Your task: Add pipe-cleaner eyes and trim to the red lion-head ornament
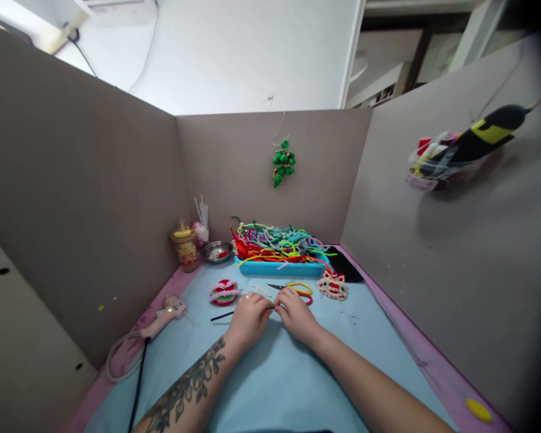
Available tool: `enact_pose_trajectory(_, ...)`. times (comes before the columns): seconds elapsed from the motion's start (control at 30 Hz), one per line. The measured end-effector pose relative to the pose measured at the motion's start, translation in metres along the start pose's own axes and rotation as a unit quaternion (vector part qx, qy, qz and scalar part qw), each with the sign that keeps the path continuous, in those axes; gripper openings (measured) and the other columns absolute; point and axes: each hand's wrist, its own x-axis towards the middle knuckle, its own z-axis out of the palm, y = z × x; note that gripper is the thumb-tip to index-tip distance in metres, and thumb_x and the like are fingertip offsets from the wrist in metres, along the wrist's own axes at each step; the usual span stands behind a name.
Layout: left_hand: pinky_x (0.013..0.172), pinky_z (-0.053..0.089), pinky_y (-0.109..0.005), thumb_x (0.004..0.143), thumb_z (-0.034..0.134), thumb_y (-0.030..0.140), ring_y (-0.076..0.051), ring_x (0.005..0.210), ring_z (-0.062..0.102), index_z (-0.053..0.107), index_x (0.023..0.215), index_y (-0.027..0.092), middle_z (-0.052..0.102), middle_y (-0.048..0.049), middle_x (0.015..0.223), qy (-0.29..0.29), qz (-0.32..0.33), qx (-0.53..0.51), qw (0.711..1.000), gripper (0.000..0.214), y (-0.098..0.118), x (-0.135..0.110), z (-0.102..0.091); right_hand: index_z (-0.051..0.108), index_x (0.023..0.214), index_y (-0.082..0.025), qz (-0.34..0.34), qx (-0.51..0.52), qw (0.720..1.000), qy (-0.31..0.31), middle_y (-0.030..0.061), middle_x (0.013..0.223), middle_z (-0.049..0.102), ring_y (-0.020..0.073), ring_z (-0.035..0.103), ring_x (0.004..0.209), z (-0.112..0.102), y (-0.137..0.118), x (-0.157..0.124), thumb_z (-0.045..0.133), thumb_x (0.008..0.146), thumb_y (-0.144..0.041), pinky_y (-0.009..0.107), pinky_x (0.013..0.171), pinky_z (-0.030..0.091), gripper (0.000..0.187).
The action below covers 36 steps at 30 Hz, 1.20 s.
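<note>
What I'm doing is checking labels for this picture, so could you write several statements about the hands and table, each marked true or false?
1. The left hand and right hand both have fingers on a thin black stem. True.
2. The right hand is gripping the scissors. False: the scissors lie on the table, just beyond it.
3. The blue tray is heaped with colored stems. True.
4. The glue gun lies at the person's right. False: the glue gun lies at the left.
5. A green ornament hangs in front of the back panel. True.
</note>
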Motion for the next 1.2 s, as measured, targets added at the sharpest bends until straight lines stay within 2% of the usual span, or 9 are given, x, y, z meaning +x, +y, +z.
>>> enact_pose_trajectory(0.17,0.070,0.042,-0.032,0.086,0.049,0.019,-0.020,0.080,0.056,0.064,0.082,0.020,0.063,-0.0059,0.080,0.019,-0.009,0.005,1.000,0.016,-0.001,0.000,0.002,0.054,0.071,-0.019,0.028,0.000,1.000,-0.010,0.0034,0.082,0.056,0.0194,0.052,0.083,0.004,-0.002,0.003,0.051,0.078,-0.005,0.032,0.075,0.042,0.016)
enact_pose_trajectory(0.43,0.070,0.041,-0.030,0.087,0.047,0.019,-0.018,0.079,0.056,0.062,0.081,0.018,0.063,-0.0059,0.082,0.035,-0.042,-0.008,0.998,0.016,-0.008,0.002,-0.002,0.056,0.065,-0.018,0.092,-0.006,0.994,-0.052,0.0038,0.076,0.056,0.0191,0.053,0.077,0.008,-0.012,0.027,0.052,0.075,-0.006,0.030,0.071,0.039,0.016)
enact_pose_trajectory(0.57,0.067,0.040,-0.028,0.087,0.045,0.020,-0.017,0.077,0.057,0.061,0.081,0.018,0.062,-0.0052,0.083,0.004,-0.062,-0.013,0.998,0.017,-0.010,0.000,-0.001,0.055,0.063,-0.017,0.161,0.044,0.986,-0.022,0.0025,0.071,0.054,0.0171,0.052,0.071,0.019,-0.011,0.022,0.051,0.074,-0.007,0.028,0.067,0.039,0.015)
enact_pose_trajectory(0.7,0.066,0.040,-0.026,0.087,0.046,0.020,-0.017,0.077,0.057,0.060,0.081,0.019,0.061,-0.0045,0.083,-0.020,-0.075,-0.039,0.996,0.016,-0.009,0.000,0.003,0.053,0.063,-0.017,0.149,0.073,0.986,-0.006,0.0024,0.072,0.053,0.0168,0.052,0.073,0.020,-0.008,0.013,0.050,0.074,-0.008,0.028,0.068,0.039,0.014)
enact_pose_trajectory(0.9,0.070,0.040,-0.026,0.083,0.049,0.018,-0.016,0.078,0.054,0.057,0.080,0.018,0.059,-0.0035,0.081,0.029,-0.091,-0.136,0.986,0.009,-0.009,0.002,0.011,0.053,0.067,-0.019,0.118,0.092,0.987,0.051,0.0033,0.077,0.054,0.0187,0.052,0.077,0.013,-0.010,0.010,0.047,0.076,-0.012,0.030,0.070,0.038,0.013)
enact_pose_trajectory(1.0,0.067,0.039,-0.025,0.080,0.052,0.018,-0.015,0.074,0.052,0.056,0.076,0.017,0.058,-0.0022,0.076,0.050,-0.119,-0.187,0.974,0.006,-0.010,0.003,0.016,0.052,0.066,-0.019,0.107,0.106,0.984,0.089,0.0034,0.076,0.054,0.0192,0.051,0.078,0.012,-0.015,0.010,0.047,0.076,-0.013,0.030,0.070,0.038,0.013)
enact_pose_trajectory(1.2,0.064,0.038,-0.024,0.078,0.053,0.020,-0.013,0.068,0.051,0.056,0.073,0.016,0.058,-0.0010,0.073,0.070,-0.155,-0.254,0.952,0.007,-0.007,0.006,0.020,0.050,0.063,-0.019,0.135,0.177,0.964,0.148,0.0019,0.071,0.052,0.0179,0.049,0.071,0.014,-0.021,0.011,0.050,0.074,-0.017,0.029,0.065,0.036,0.011)
